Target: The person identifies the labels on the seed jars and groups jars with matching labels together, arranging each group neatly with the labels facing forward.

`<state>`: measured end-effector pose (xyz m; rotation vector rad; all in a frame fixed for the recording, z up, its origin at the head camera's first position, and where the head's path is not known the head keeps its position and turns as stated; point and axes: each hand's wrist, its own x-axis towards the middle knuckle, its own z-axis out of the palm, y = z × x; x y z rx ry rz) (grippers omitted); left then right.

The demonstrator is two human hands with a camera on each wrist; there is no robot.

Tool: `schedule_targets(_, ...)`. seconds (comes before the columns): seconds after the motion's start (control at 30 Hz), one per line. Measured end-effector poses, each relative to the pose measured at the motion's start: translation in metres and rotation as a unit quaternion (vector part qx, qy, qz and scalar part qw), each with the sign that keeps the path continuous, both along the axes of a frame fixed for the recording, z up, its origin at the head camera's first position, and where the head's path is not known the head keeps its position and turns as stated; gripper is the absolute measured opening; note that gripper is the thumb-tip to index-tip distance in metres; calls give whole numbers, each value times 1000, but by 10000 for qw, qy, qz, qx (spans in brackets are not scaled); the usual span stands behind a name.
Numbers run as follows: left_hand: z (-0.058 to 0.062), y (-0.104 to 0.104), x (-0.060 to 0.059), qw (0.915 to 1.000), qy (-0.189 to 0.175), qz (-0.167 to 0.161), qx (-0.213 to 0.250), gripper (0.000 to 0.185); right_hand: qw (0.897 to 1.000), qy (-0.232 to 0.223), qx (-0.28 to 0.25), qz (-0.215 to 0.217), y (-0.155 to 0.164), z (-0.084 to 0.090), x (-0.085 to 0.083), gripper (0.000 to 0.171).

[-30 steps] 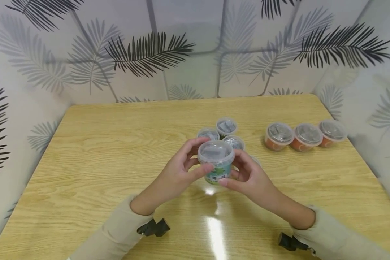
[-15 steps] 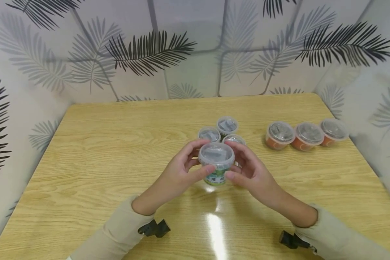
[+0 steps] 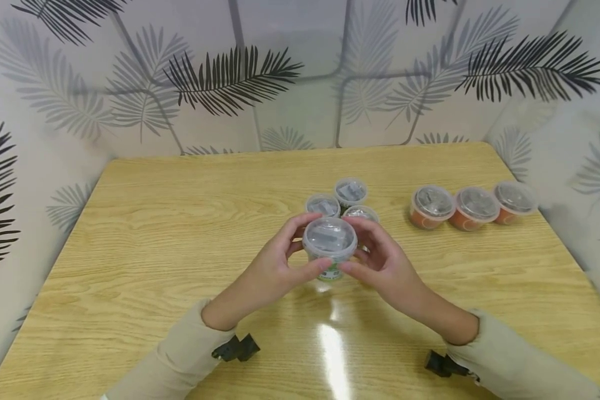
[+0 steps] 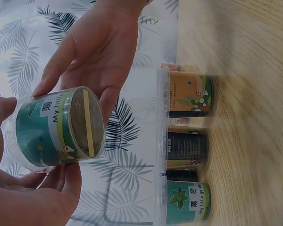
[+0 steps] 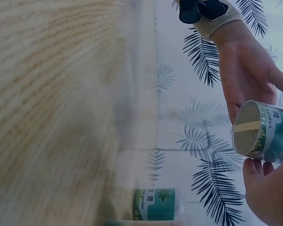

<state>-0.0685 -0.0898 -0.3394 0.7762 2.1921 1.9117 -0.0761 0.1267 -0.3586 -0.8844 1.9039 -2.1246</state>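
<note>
A clear plastic tub with a lid and a teal-green "My little garden" label is held off the table between both hands. My left hand grips its left side, the thumb lying on the front of the label. From the right, my right hand curls round the tub, its thumb tip on the front too. In the left wrist view the held tub is tilted and shows its base with a pale strip across it. The right wrist view shows the same base of the tub. Some fingers are hidden behind it.
Just behind the hands stand similar lidded tubs; the left wrist view shows one with an orange label and another with a teal label. Three orange tubs stand in a row at right on the wooden table. Leaf-patterned walls enclose it.
The held tub has tipped slightly, showing more lid and less label, and has shifted a little left. My right thumb has moved up along the front. The standing tubs have stayed put.
</note>
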Motion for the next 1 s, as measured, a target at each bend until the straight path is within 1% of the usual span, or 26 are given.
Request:
schedule_targets(0.17, 1, -3, -3, 9994, 188, 247, -123, 62, 9983, 466, 342, -83, 6, 1, -10, 62)
schedule_targets(0.27, 0, -9, -6, 9989, 95, 395, -225, 63, 9949, 748, 586, -334, 16, 2, -19, 59)
schedule_targets(0.4, 11, -18, -2, 9968, -211, 586, -507, 65, 9883, 1011, 886, -727, 32, 2, -32, 54)
schedule_targets(0.47, 9, -25, -2, 9956, -276, 670, -600, 66, 9840, 1104, 1086, -883, 38, 5, -36, 52)
schedule_targets(0.5, 8, -28, -3, 9951, -283, 701, -630, 66, 9810, 1141, 1231, -968, 40, 8, -36, 51)
schedule_targets(0.6, -10, -41, -12, 9948, -178, 777, -630, 66, 9696, 1272, 1745, -1149, 43, 14, -37, 49)
schedule_targets(0.67, -18, -49, -17, 9944, -196, 806, -655, 66, 9599, 1378, 2106, -1234, 45, 13, -40, 48)
schedule_targets(0.7, -20, -53, -20, 9942, -246, 798, -677, 66, 9558, 1448, 2238, -1237, 47, 9, -43, 48)
schedule_targets(0.83, -30, -66, -28, 9920, -648, 712, -816, 68, 9361, 1706, 2819, -1231, 55, -12, -57, 48)
schedule_targets(0.9, -35, -72, -33, 9903, -946, 651, -780, 69, 9266, 1774, 3097, -1188, 57, -18, -61, 48)
schedule_targets(1.0, -42, -79, -39, 9866, -1309, 654, -722, 72, 9186, 1748, 3376, -1080, 57, -23, -65, 50)
